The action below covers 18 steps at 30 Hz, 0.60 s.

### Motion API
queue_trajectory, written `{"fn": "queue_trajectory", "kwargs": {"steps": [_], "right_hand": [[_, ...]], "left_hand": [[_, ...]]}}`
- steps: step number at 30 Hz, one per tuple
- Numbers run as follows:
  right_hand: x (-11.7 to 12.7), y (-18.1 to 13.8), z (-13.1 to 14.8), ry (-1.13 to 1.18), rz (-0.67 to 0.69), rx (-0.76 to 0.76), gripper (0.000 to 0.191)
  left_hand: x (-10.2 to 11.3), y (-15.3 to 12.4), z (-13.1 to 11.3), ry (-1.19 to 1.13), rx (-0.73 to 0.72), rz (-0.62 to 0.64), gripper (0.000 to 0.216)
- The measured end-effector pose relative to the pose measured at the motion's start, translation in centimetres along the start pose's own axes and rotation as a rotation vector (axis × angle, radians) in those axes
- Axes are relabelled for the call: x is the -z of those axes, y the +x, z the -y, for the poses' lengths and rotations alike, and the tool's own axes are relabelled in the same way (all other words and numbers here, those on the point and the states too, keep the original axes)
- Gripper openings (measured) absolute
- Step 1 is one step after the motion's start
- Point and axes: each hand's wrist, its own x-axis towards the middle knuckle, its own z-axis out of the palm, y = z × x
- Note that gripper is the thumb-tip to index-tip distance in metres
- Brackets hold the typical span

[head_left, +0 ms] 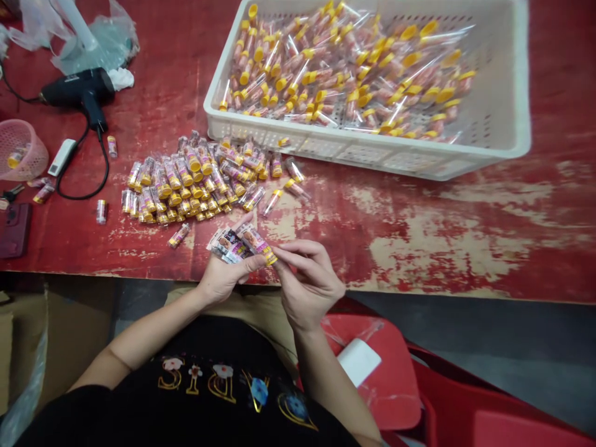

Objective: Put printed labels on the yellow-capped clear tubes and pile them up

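Observation:
My left hand (223,273) is closed around a small fanned stack of printed labels (228,244), thumb on top. On the stack's right lies a piece with pink and yellow print (255,241); whether it is a flat label or a wrapped tube I cannot tell. My right hand (310,282) pinches that piece at its yellow lower end, beside my left thumb. Just beyond my hands a heap of small yellow-capped tubes (186,180) in printed wrappers covers the red table (419,230). One wrapped tube (179,236) lies apart, left of my left hand.
A white perforated crate (372,149) at the back holds many yellow-capped tubes (298,74). At left are a black heat gun (81,90) with its cord, a pink basket (35,155) and a dark red phone (15,230). A red stool (386,385) stands by my right arm.

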Motion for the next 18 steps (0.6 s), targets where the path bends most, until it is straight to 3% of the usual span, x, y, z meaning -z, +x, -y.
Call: {"fn": "queue_trajectory", "kwargs": {"steps": [5,18], "right_hand": [[-1.0,0.2,-0.4,-0.017,0.008,-0.025,0.022],[-2.8,0.8,-1.0,0.012,0.017,-0.029,0.022]], "left_hand": [[0.5,0.2,-0.4,-0.012,-0.027,-0.04,0.079],[1.2,0.9,-1.3,-0.064,0.005,-0.145,0.067]]}}
